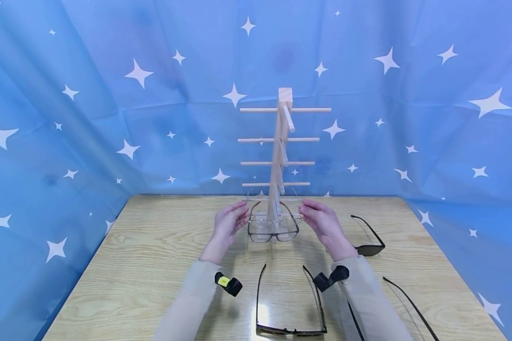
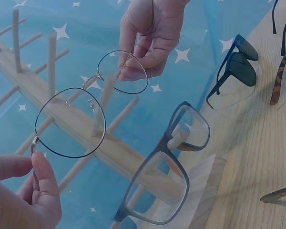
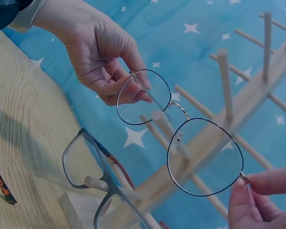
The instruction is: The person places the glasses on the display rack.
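Both hands hold thin wire-rimmed round eyeglasses (image 3: 181,109) in front of a wooden eyeglass stand (image 1: 280,128). My left hand (image 1: 230,221) pinches one temple near its hinge. The other temple is pinched between the thumb and fingers of my right hand (image 1: 322,222). In the right wrist view, the glasses' bridge is close to a wooden peg (image 3: 167,128); whether they touch I cannot tell. Just below, dark rectangular-framed eyeglasses (image 2: 166,144) hang on the lowest peg with temples unfolded.
Black-framed glasses (image 1: 291,330) lie unfolded at the table's front. Dark sunglasses (image 1: 370,249) lie to the right of my right hand. Another pair's dark temple (image 1: 411,303) shows at front right, partly behind the sleeve. Higher crossbars (image 1: 311,110) stick out sideways. A blue star-patterned curtain (image 1: 187,123) hangs behind.
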`<control>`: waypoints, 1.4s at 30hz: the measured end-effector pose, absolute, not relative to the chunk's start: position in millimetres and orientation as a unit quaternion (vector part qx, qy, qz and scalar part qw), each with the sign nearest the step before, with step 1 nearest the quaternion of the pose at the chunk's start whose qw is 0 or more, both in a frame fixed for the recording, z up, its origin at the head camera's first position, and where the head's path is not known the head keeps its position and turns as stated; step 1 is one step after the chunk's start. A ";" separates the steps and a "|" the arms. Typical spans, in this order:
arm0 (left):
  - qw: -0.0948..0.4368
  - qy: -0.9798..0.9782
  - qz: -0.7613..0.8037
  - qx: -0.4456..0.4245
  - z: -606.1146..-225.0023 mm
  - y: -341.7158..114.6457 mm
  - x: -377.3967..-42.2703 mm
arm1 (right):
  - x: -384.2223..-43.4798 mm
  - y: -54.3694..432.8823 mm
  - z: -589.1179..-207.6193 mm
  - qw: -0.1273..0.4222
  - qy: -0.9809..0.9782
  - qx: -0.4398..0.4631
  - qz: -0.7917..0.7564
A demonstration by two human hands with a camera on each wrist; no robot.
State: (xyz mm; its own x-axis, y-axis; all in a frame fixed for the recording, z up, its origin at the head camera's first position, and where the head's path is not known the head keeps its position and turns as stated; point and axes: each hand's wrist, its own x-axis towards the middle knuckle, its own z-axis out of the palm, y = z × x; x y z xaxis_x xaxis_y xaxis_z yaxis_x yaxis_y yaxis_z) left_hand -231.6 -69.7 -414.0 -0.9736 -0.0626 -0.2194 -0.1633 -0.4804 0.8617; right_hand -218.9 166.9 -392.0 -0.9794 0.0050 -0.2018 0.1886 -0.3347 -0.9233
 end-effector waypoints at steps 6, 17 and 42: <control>0.019 0.510 0.852 -0.122 -416.5 -66.7 -234.0 | -222.9 166.5 -396.1 0.053 0.578 0.096 -0.809; 0.017 0.512 0.849 -0.132 -422.0 -65.8 -237.5 | -226.4 165.8 -401.1 0.049 0.587 0.104 -0.801; 0.038 0.514 0.848 -0.121 -425.4 -68.0 -242.0 | -228.2 167.3 -409.1 0.058 0.567 0.100 -0.815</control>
